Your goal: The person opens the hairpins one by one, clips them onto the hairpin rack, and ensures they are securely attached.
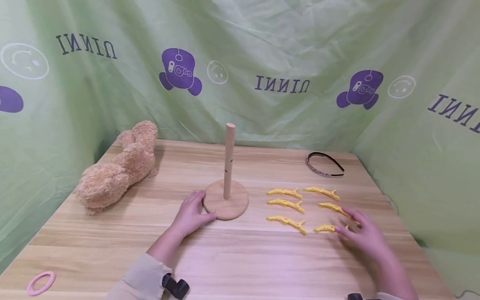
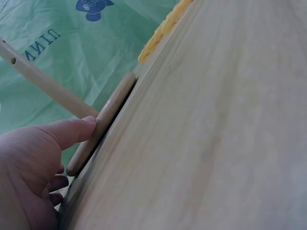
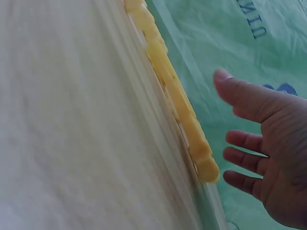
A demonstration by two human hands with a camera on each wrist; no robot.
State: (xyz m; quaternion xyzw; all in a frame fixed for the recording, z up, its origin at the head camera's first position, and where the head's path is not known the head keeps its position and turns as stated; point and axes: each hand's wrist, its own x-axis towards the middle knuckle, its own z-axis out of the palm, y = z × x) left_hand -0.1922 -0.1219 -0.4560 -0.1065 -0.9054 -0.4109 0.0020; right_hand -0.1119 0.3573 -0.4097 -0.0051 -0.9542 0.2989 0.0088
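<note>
A wooden stand point(image 1: 226, 200) has a round base with an upright dowel. At the base's left edge, my left hand point(image 1: 190, 216) grips the rim, thumb at the front and fingers round the side. The left wrist view shows that thumb point(image 2: 72, 132) on the rim. Over the right-hand group of yellow alligator hair clips point(image 1: 325, 228), my right hand point(image 1: 365, 236) hovers with its thumb and fingers apart. In the right wrist view the hand point(image 3: 283, 148) holds nothing, beside a row of yellow clips point(image 3: 177, 103). More yellow clips point(image 1: 286, 223) lie in a column nearer the stand.
A fluffy tan plush toy point(image 1: 116, 173) lies at the back left of the wooden table point(image 1: 240, 262). A black headband point(image 1: 325, 164) sits at the back right. Near the front left is a pink ring point(image 1: 41, 283). Green printed cloth point(image 1: 247, 37) hangs around the table.
</note>
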